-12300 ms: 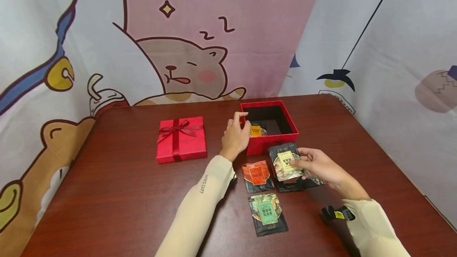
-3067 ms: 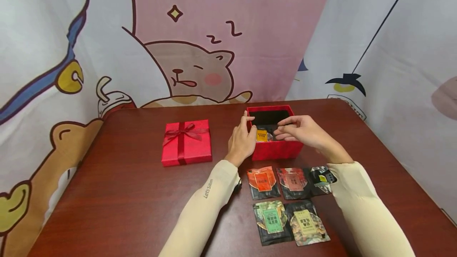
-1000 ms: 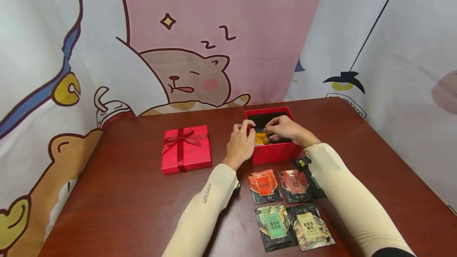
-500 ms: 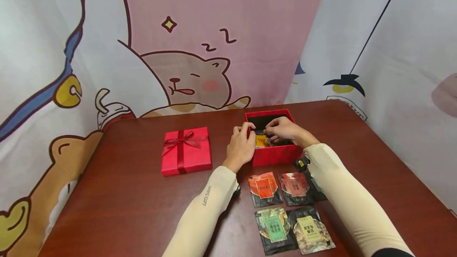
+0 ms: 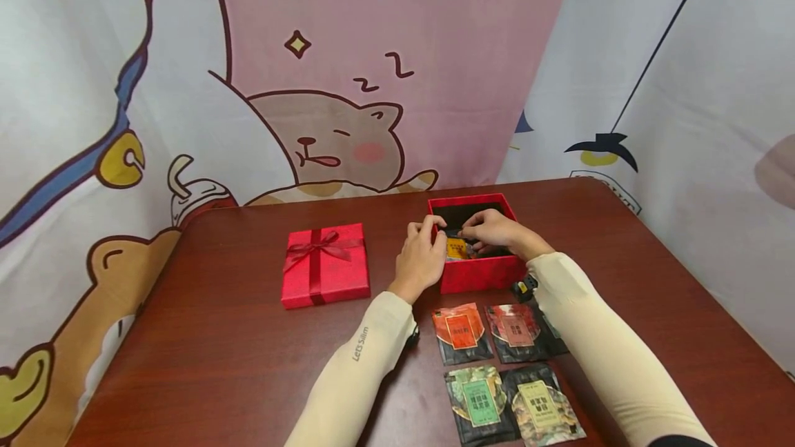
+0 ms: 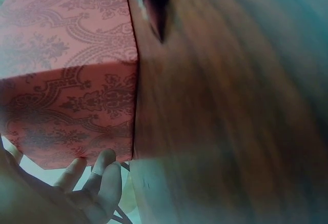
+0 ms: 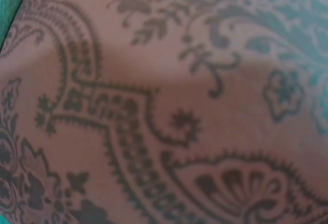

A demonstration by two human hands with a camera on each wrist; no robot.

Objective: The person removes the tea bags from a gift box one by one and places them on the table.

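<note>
A red patterned box [image 5: 483, 276] stands without its lid at the table's far right. Inside it lies a dark tea sachet with a yellow label [image 5: 456, 248]. My left hand [image 5: 422, 254] grips the box's left side; in the left wrist view, its fingertips [image 6: 106, 157] reach the edge of the patterned wall. My right hand [image 5: 497, 232] reaches into the box, curled fingers pinching at the sachet's upper edge. Its fingertips are partly hidden. The right wrist view holds only blurred box wall [image 7: 154, 80].
The red lid [image 5: 326, 264] with a ribbon bow lies to the left. In front of the box lie an orange sachet [image 5: 462, 333], a red one [image 5: 514, 333], a green-labelled one [image 5: 479, 405] and a cream-labelled one [image 5: 542, 405]. Another dark sachet [image 5: 553, 336] is partly under the right sleeve.
Earlier my right hand held the cream-labelled sachet, which then lay on the table. Since then that hand has gone into the box. In the last second both hands barely moved.
</note>
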